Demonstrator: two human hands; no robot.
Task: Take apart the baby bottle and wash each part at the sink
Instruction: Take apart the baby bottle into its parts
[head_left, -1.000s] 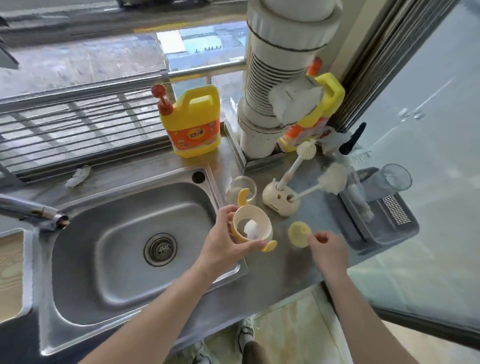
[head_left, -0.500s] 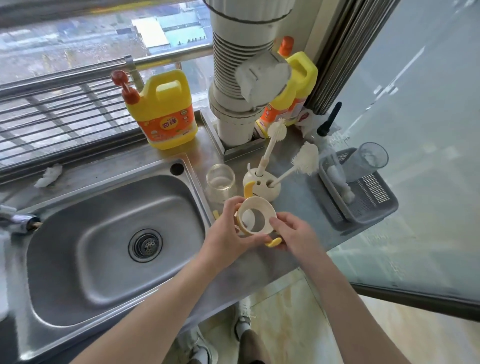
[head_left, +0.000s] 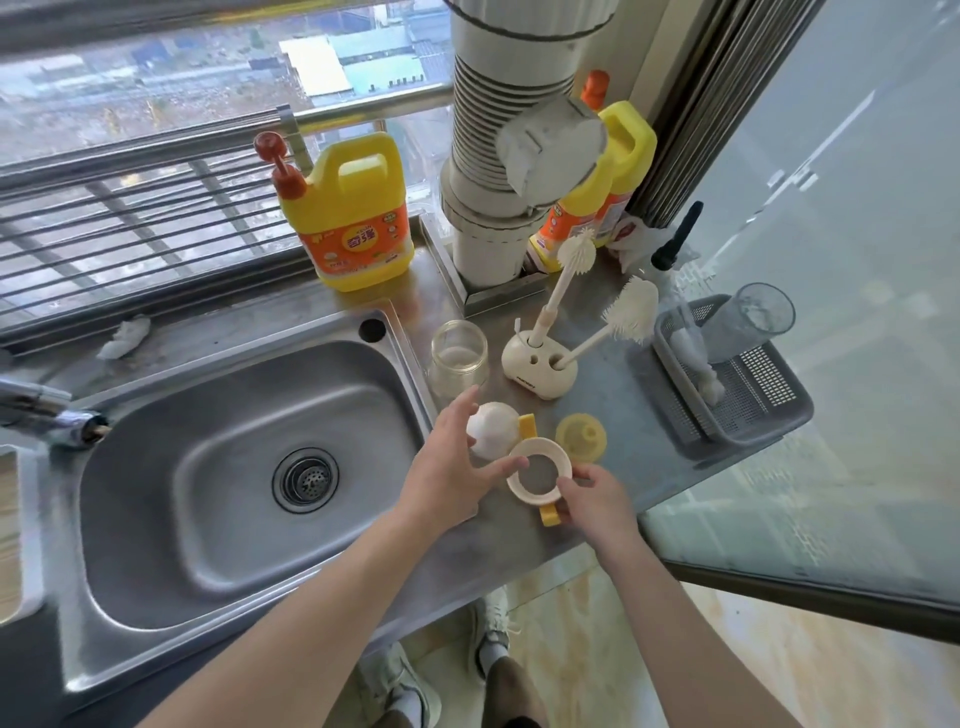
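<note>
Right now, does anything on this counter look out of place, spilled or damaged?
Nothing looks spilled or broken. The grey drying tray sits at the right end of the counter, its far corner seemingly overhanging the edge. A crumpled white wad lies behind the sink.

The brushed stainless-steel sink (head_left: 156, 493) and the steel table (head_left: 613, 415) around it are smooth with a dull sheen, and the table is faintly streaked. The clear bottle body (head_left: 457, 358) is transparent, glass or plastic I cannot tell. The cream collar ring with yellow handles (head_left: 540, 447) is smooth matt plastic. The white dome-shaped part (head_left: 493, 428) looks matt. The yellow detergent jug (head_left: 353, 208) is glossy plastic, and the grey perforated basket (head_left: 753, 400) is matt plastic.
</note>
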